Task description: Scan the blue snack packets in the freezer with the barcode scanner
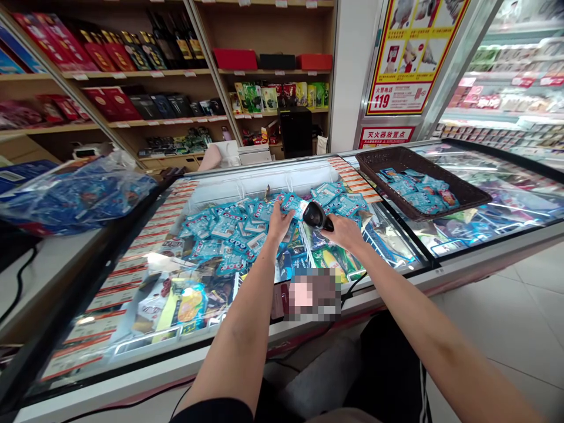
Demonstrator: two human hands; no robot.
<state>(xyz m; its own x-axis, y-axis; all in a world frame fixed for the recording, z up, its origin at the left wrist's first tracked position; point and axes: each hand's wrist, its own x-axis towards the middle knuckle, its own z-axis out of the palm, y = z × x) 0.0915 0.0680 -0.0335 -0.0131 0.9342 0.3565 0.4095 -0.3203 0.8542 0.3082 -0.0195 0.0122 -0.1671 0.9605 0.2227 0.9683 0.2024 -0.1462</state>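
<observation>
My right hand (345, 231) is closed round the handle of a black barcode scanner (314, 215), whose head points left. A bright patch shows in front of the scanner on a small blue packet (291, 202). My left hand (279, 222) pinches that packet at its left side. Many similar blue packets (224, 226) lie in a loose spread on the freezer's glass top (145, 282), under and around my left hand. The scanner's cable (352, 286) runs down over the freezer's front edge.
A brown woven tray (374, 167) with more blue packets stands at the right. On the left lies a clear plastic bag (88, 191) of blue packs. A partly blurred-out item (278, 301) rests on the front edge. Stocked shelves (145, 73) stand behind.
</observation>
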